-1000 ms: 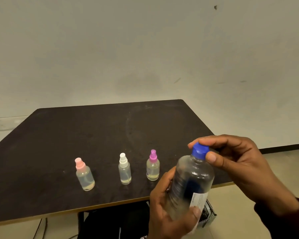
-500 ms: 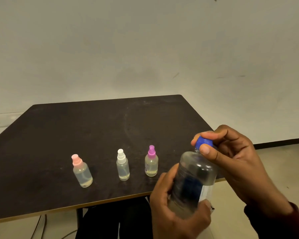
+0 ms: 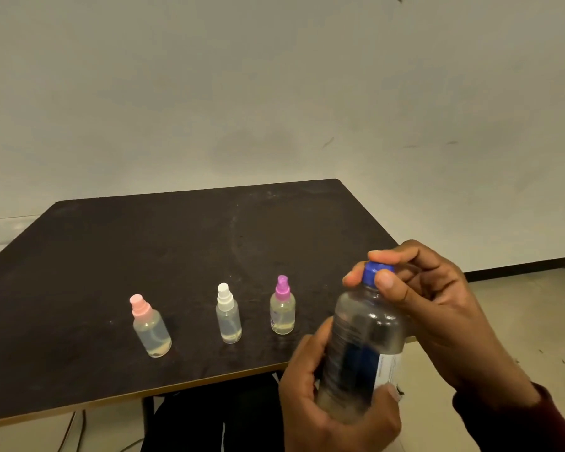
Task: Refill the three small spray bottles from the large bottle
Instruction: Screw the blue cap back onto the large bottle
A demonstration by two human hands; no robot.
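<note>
I hold the large clear bottle (image 3: 362, 347) upright at the table's near right corner, off its edge. My left hand (image 3: 320, 406) wraps its lower body, over the dark label. My right hand (image 3: 437, 308) pinches the blue cap (image 3: 374, 272) between thumb and fingers. Three small spray bottles stand capped in a row on the dark table (image 3: 177, 243): a pink-topped one (image 3: 150, 327) at the left, a white-topped one (image 3: 228, 314) in the middle, a purple-topped one (image 3: 282, 306) at the right. Each holds a little pale liquid at the bottom.
A plain pale wall stands behind the table. Tiled floor lies to the right with a dark skirting strip (image 3: 516, 269). Cables (image 3: 75, 432) and dark table legs show beneath the near edge.
My right hand's fingers have shifted around the blue cap, curling tighter over it. The large bottle stays upright in my left hand. The three small bottles have not moved.
</note>
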